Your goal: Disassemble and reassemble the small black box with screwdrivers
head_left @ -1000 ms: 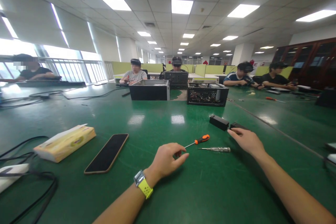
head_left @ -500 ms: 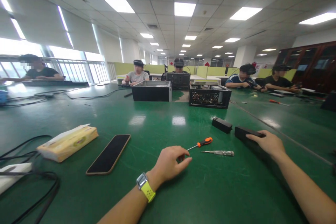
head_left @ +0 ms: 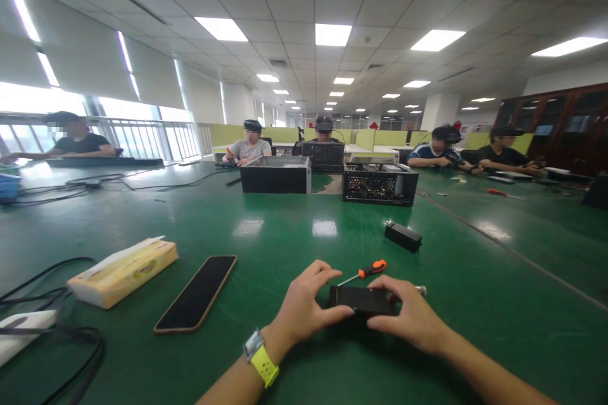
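Note:
Between both hands, a little above or on the green table, is a black rectangular box (head_left: 363,299), lying lengthwise. My left hand (head_left: 306,304), with a yellow-strapped watch on its wrist, takes the left end between thumb and fingers. At the right end, my right hand (head_left: 413,316) grips the box the same way. Just behind it lies an orange-handled screwdriver (head_left: 373,269). A clear tester screwdriver (head_left: 420,290) is mostly hidden behind the right hand; only its end shows. Farther back rests a second, similar black box (head_left: 403,236).
To the left lie a phone (head_left: 197,294), a yellow tissue pack (head_left: 126,271) and black cables (head_left: 90,354) by a white power strip (head_left: 23,332). Two open computer cases (head_left: 275,180) (head_left: 380,185) stand farther back. Several people sit around the far table edges.
My right hand has brought the black box from the right to the middle, in front of the screwdrivers. My left hand, empty before, now has hold of its left end.

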{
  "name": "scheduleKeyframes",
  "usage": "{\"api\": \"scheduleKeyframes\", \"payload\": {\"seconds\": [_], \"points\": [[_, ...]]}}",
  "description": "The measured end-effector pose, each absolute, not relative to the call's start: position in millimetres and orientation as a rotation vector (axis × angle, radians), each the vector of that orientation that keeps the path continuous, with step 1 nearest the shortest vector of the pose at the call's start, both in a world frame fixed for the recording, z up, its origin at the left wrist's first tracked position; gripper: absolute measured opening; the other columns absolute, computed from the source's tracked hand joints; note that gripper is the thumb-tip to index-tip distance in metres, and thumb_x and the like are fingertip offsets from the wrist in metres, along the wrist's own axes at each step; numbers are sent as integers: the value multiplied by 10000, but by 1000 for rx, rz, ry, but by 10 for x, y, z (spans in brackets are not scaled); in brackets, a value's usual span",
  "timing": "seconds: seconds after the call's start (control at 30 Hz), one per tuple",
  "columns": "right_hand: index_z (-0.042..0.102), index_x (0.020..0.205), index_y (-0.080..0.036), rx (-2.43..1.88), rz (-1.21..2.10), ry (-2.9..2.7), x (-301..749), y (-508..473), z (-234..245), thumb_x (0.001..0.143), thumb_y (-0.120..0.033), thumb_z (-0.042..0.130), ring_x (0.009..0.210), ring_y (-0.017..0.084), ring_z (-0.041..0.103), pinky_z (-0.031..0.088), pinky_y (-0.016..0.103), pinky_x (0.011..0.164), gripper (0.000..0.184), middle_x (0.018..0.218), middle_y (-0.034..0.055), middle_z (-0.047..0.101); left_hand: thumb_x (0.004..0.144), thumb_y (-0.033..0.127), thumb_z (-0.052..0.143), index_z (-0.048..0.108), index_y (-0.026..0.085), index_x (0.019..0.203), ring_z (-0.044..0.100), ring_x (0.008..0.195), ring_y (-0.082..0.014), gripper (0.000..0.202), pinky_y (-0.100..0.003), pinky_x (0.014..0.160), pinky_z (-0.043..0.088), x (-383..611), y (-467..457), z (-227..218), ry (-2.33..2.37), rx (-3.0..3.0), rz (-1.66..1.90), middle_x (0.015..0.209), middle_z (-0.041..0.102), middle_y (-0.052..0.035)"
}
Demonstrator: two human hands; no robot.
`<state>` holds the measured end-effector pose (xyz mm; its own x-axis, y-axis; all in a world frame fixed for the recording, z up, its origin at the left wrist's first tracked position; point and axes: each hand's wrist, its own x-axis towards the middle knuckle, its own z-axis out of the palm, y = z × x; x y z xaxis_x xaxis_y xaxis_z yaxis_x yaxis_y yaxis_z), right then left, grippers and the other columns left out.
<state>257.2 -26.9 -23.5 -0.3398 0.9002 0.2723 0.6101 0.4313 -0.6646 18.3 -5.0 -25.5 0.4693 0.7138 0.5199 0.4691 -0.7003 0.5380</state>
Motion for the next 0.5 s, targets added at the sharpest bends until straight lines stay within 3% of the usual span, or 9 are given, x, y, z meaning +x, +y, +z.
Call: {"api": "scheduleKeyframes", "payload": {"seconds": [0.23, 0.5], "points": [[677, 975, -189, -1248, 654, -2122, 2533, -274, -351, 626, -477, 788, 867, 256, 602, 423, 329, 754, 466, 938, 47, 693, 674, 491, 757, 672, 169, 937, 576, 815, -186, 424, -281, 721, 450, 162, -50, -300, 929, 2435, 848, 883, 620, -50], [670, 1048, -182, -1155, 705, -2214, 2402, -259, -393, 667, -462, 773, 867, 231, 609, 435, 303, 754, 484, 976, 51, 687, 698, 443, 739, 653, 185, 952, 580, 832, -183, 372, -275, 734, 441, -38, -102, -280, 1001, 2434, 759, 922, 629, -43]]}}
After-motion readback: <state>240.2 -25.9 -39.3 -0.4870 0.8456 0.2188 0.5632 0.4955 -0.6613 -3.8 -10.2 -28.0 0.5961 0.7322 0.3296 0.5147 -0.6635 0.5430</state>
